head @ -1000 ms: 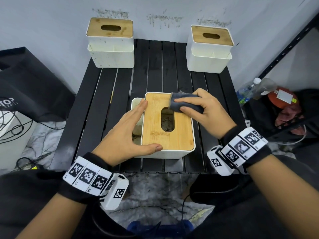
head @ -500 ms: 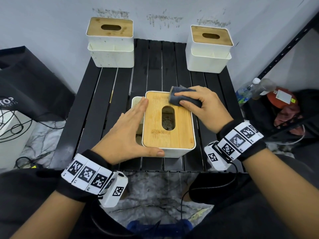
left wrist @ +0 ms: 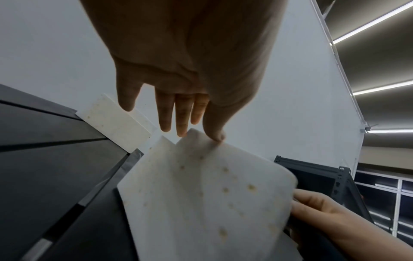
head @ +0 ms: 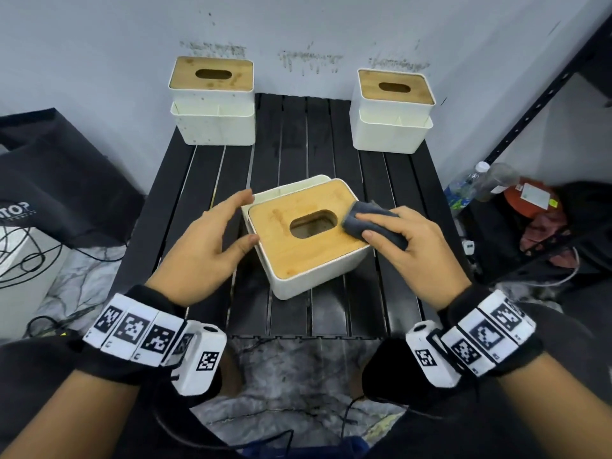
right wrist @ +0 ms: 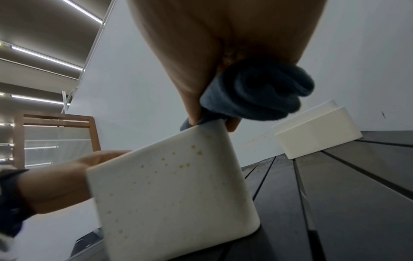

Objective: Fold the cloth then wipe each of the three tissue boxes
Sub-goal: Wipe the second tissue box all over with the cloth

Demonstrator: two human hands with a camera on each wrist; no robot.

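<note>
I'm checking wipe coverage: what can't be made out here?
- Head view: the bamboo lid under the folded grey cloth is hidden by the cloth and the right hand.
- Head view: the inside of the near white tissue box is too dark.
- Left wrist view: the left hand blocks the lid.

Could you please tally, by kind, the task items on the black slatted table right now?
Tissue boxes: 3: near box, back-left box, back-right box
Cloths: 1: grey cloth, held by the right hand
Total: 4
</note>
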